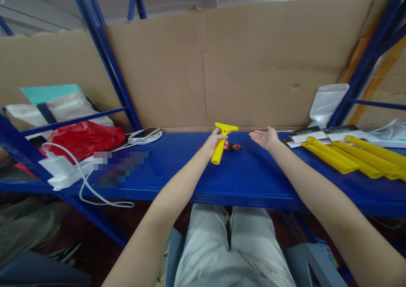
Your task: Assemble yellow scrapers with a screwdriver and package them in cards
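Observation:
My left hand [211, 143] is closed around a yellow T-shaped scraper [218, 150], its wide flat head up and its round handle end pointing down toward me. Just behind this hand a red-and-black tool [234, 147], perhaps a screwdriver, lies on the blue shelf top [244, 175]; part of it is hidden. My right hand [265, 138] hovers over the shelf further right, palm turned up, fingers stretched out, holding nothing. To its right lie several yellow handles [361, 158] of a similar kind, side by side.
Black-and-white packets [307, 134] lie behind the yellow handles. On the left are a phone [145, 133] on coiled white cable, a red plastic bag [84, 139] and a white power strip [71, 175] with a charger. A cardboard sheet [253, 67] closes off the back between blue posts [108, 62].

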A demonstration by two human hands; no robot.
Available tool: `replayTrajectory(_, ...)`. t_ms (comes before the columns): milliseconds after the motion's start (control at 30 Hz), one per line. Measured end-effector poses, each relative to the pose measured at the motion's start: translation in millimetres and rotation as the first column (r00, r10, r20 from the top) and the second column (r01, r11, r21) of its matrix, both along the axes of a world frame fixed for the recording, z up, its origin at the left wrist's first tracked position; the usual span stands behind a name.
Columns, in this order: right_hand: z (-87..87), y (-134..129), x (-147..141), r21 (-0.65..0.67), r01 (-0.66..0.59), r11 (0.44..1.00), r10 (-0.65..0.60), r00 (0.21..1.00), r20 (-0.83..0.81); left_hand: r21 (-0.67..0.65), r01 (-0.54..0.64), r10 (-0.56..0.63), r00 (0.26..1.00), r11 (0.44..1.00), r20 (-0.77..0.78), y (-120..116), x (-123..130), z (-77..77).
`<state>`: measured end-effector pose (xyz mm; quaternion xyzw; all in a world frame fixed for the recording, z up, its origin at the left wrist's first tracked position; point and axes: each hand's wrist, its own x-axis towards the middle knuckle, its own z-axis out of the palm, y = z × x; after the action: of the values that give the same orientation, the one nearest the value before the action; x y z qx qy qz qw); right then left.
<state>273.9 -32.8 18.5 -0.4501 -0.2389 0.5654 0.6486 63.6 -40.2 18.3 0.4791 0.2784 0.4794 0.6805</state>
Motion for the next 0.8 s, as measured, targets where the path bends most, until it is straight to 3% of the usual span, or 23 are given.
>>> replayTrajectory(200,-14.7,14.5,51.2,-0.048,0.104,0.993,-0.097,0.987,0.127,-0.028,-0.086,0.084,0.994,0.996,-0.063,0.7,0.0,-0.7)
replayTrajectory(467,-26.9,19.7,62.9,0.004,0.051,0.999,-0.051,0.962,0.267,-0.021,-0.066,0.064,0.995,0.998,-0.070,4.8,1.8,-5.0)
replayTrajectory(600,-24.3,20.1,68.9,0.080,0.089,0.993,-0.112,0.918,0.379,-0.008,-0.045,0.044,0.996,0.999,-0.083,5.8,0.8,-5.6)
replayTrajectory(667,-19.9,18.6,73.3,0.102,0.201,0.974,-0.224,0.822,0.524,-0.002,-0.038,0.038,0.996,0.999,-0.087,5.9,0.2,-5.5)
replayTrajectory(733,-15.3,15.6,78.4,0.134,0.336,0.932,-0.333,0.650,0.684,0.001,-0.028,0.028,0.996,1.000,-0.089,5.8,-0.1,-5.1)
replayTrajectory(800,-12.6,12.4,82.8,0.173,0.398,0.901,-0.367,0.484,0.795,0.001,-0.020,0.020,0.996,1.000,-0.091,5.5,-0.2,-4.7)
